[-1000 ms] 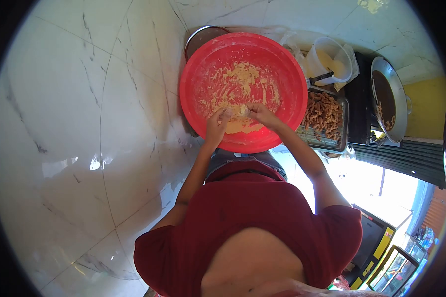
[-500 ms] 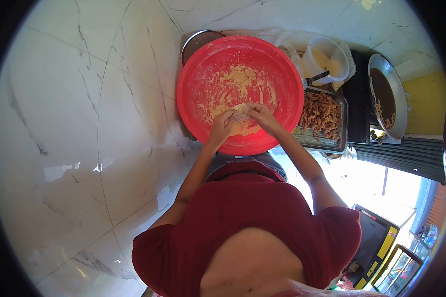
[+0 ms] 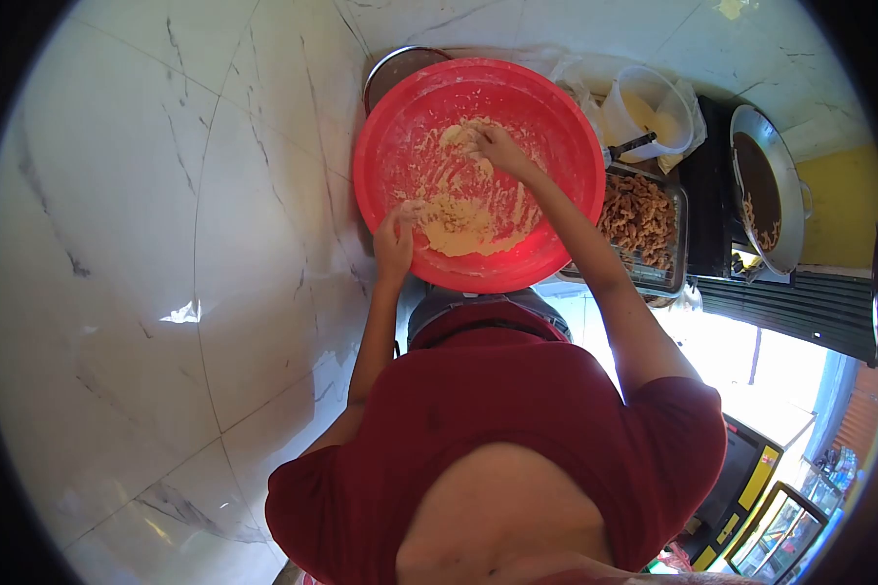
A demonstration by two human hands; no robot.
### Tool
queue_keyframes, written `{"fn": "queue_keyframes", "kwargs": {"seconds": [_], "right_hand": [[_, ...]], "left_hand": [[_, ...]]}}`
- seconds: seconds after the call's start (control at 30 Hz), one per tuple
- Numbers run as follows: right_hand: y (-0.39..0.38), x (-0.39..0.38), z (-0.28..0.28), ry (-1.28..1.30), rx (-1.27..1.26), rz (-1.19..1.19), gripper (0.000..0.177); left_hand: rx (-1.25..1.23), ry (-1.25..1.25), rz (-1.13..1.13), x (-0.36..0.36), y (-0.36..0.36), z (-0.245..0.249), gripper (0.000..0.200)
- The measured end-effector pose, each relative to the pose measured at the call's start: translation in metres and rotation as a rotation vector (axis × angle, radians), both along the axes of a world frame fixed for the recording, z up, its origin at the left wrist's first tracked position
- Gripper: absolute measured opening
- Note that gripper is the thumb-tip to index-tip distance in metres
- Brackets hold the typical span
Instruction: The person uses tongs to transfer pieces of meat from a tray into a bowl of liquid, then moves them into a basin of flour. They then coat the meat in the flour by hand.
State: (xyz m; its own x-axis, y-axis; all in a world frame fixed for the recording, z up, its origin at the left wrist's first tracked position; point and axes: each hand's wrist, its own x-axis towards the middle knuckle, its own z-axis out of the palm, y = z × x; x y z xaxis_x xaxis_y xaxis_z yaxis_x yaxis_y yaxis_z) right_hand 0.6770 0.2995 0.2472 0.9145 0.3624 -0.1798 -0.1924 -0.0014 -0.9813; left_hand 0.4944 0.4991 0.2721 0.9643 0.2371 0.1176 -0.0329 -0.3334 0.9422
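Note:
A wide red basin (image 3: 578, 185) holds pale yellowish flour or crumbs (image 3: 454, 226), spread and clumped over its bottom. My right hand (image 3: 498, 146) reaches over the far part of the basin, its floury fingers down at the flour; whether they hold anything is too small to tell. Near the basin's left rim is my left hand (image 3: 396, 237), with pale flour on its fingertips, which are bent towards the flour. What it holds, if anything, cannot be made out.
Right of the basin, a tray (image 3: 668, 278) holds browned fried strips (image 3: 639, 219). Behind it is a clear tub (image 3: 688, 122) of yellowish batter with a dark handle (image 3: 637, 144) across it. Farther right stands a large pan (image 3: 795, 219) of dark oil with fried pieces. Marbled tiles (image 3: 117, 244) lie left.
My hands, together over the basin's middle before, have come apart. The right moved away from me to the far flour, the left towards the left rim. The pale piece between them is no longer there.

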Motion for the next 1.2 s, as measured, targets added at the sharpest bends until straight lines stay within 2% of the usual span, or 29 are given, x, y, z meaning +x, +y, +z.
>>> {"fn": "queue_keyframes", "kwargs": {"seconds": [0.1, 0.17, 0.23, 0.33, 0.37, 0.43, 0.53, 0.63, 0.73, 0.83, 0.93, 1.03, 1.13, 1.17, 1.2], "right_hand": [[-0.012, -0.015, -0.011, -0.564, -0.835, 0.277, 0.027], [-0.014, -0.027, -0.047, -0.214, -1.002, 0.619, 0.023], [-0.024, -0.051, -0.09, -0.479, -1.162, 0.772, 0.018], [-0.027, -0.072, -0.115, -0.503, -0.977, 0.654, 0.017], [-0.027, -0.07, -0.119, -0.475, -0.968, 0.678, 0.017], [-0.023, -0.066, -0.097, -0.417, -0.95, 0.721, 0.015], [-0.018, -0.052, -0.073, -0.22, -0.965, 0.495, 0.014], [-0.012, -0.049, -0.085, -0.329, -1.11, 0.397, 0.02], [0.001, -0.07, -0.098, -0.458, -1.051, 0.575, 0.018], [0.022, -0.108, -0.089, -0.32, -1.099, 0.56, 0.017], [0.023, -0.123, -0.1, -0.422, -0.969, 0.723, 0.017], [0.021, -0.133, -0.091, -0.401, -0.933, 0.747, 0.016], [0.021, -0.136, -0.108, -0.61, -0.87, 0.743, 0.014], [0.015, -0.135, -0.111, -0.541, -0.839, 0.716, 0.014], [0.013, -0.137, -0.074, -0.474, -0.81, 0.688, 0.014]], "left_hand": [[0.186, 0.007, 0.052, -0.002, 0.001, -0.005, 0.033], [0.39, -0.021, 0.07, -0.005, -0.005, 0.007, 0.035], [0.332, -0.035, 0.1, -0.005, -0.005, 0.004, 0.035], [0.317, -0.042, 0.104, -0.004, -0.003, -0.003, 0.035], [0.324, -0.04, 0.096, -0.004, -0.002, -0.006, 0.035], [0.356, -0.037, 0.116, -0.005, -0.003, -0.001, 0.037], [0.348, -0.049, 0.114, -0.005, -0.004, 0.0, 0.038], [0.352, -0.058, 0.095, -0.005, -0.003, 0.0, 0.034], [0.368, -0.083, 0.1, -0.005, -0.001, -0.006, 0.032], [0.353, -0.072, 0.09, -0.005, -0.002, -0.002, 0.032], [0.331, -0.06, 0.067, -0.006, -0.003, 0.005, 0.032], [0.346, -0.066, 0.063, -0.005, -0.003, 0.006, 0.032], [0.348, -0.075, 0.067, -0.005, -0.002, 0.003, 0.032], [0.343, -0.079, 0.066, -0.005, -0.003, 0.002, 0.032], [0.353, -0.073, 0.073, -0.004, -0.003, 0.002, 0.032]]}}
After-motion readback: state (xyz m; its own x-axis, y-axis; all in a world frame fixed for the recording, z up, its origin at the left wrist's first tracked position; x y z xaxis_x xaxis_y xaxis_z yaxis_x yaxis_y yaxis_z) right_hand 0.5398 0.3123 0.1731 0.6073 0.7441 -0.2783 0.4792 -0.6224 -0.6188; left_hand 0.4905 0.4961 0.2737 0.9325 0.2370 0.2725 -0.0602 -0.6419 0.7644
